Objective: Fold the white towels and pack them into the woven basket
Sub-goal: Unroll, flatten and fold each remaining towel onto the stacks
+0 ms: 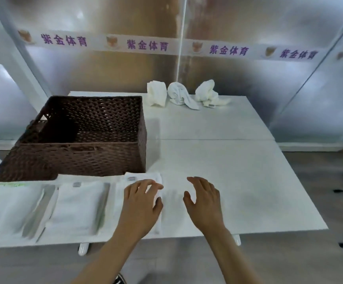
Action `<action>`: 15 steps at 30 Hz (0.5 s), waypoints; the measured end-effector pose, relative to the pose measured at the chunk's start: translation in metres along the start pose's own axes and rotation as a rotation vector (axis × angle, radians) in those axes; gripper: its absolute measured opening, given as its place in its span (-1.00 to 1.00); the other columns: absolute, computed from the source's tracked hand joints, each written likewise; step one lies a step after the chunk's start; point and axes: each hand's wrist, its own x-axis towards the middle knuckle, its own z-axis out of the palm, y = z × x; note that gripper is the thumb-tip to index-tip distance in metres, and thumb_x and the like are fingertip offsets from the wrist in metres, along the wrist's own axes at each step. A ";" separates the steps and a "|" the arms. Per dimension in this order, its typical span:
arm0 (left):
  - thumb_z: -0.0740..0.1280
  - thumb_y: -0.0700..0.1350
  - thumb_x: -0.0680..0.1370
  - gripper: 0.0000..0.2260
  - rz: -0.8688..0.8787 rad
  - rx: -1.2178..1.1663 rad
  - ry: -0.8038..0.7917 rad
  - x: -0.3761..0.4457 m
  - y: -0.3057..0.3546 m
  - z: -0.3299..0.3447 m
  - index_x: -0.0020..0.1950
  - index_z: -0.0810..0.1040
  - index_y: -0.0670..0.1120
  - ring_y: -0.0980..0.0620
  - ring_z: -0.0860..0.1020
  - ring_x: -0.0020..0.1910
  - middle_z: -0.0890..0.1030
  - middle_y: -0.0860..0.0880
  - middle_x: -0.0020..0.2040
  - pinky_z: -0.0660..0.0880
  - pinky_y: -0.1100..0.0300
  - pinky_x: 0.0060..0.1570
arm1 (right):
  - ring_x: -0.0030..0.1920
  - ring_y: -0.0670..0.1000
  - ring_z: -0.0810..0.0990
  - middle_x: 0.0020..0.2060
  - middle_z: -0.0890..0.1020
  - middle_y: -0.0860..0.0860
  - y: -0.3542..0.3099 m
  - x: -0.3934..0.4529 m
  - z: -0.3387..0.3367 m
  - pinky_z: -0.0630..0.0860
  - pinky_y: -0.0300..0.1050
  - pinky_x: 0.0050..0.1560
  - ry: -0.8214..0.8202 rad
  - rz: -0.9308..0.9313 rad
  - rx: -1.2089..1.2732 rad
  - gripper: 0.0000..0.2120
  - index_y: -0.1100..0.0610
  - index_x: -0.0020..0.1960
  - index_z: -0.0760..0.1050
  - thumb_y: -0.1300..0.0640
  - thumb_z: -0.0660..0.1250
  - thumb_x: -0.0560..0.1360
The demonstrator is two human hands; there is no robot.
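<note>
My left hand [141, 203]: fingers flat on folded towel [129, 182]. My right hand [203, 201]: spread, holding nothing, over table [238, 171]. Basket [80, 144] behind.

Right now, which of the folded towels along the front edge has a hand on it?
The rightmost folded towel, just in front of the basket's near right corner: the left hand rests on it. The other two, further left, are untouched.

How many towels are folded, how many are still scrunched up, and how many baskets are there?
Folded white towels: 3, in a row at the table's near edge
Scrunched white towels: 3, at the far edge
Woven basket: 1, no towels visible inside
Total: 7 things
</note>
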 end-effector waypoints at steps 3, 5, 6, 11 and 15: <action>0.24 -0.01 0.50 -0.73 -0.002 -0.015 -0.041 -0.004 0.034 0.021 0.15 0.60 0.09 -0.04 0.54 0.20 0.59 0.06 0.18 0.43 0.01 0.21 | 0.30 0.03 0.51 0.29 0.56 -0.08 0.038 -0.009 -0.014 0.38 -0.02 0.30 0.011 0.052 0.010 -0.58 -0.03 0.38 0.49 0.08 0.39 0.52; 0.21 0.02 0.51 -0.72 0.003 -0.019 -0.071 -0.003 0.050 0.033 0.17 0.59 0.10 -0.04 0.52 0.21 0.58 0.07 0.18 0.41 0.01 0.23 | 0.30 0.03 0.51 0.29 0.56 -0.08 0.059 -0.010 -0.019 0.38 -0.01 0.30 0.006 0.085 0.019 -0.57 -0.03 0.38 0.49 0.11 0.39 0.52; 0.19 0.03 0.51 -0.71 0.005 -0.017 -0.082 -0.001 0.056 0.038 0.16 0.59 0.10 -0.03 0.53 0.21 0.58 0.08 0.18 0.42 0.01 0.23 | 0.30 0.03 0.51 0.29 0.56 -0.08 0.068 -0.010 -0.022 0.38 0.00 0.31 0.006 0.098 0.027 -0.57 -0.03 0.38 0.49 0.11 0.39 0.52; 0.27 -0.03 0.48 -0.73 -0.029 -0.018 -0.129 0.034 0.074 0.066 0.15 0.59 0.09 -0.05 0.54 0.18 0.58 0.09 0.15 0.41 -0.01 0.19 | 0.28 0.03 0.51 0.29 0.55 -0.08 0.104 0.013 -0.028 0.35 0.00 0.32 -0.004 0.131 0.055 -0.57 -0.03 0.39 0.48 0.11 0.38 0.53; 0.33 -0.06 0.49 -0.74 -0.029 -0.040 -0.153 0.071 0.081 0.093 0.17 0.60 0.08 -0.06 0.52 0.21 0.58 0.08 0.17 0.40 -0.02 0.20 | 0.25 0.03 0.52 0.28 0.54 -0.10 0.130 0.047 -0.028 0.35 0.00 0.32 -0.034 0.153 0.061 -0.58 -0.04 0.39 0.47 0.11 0.36 0.54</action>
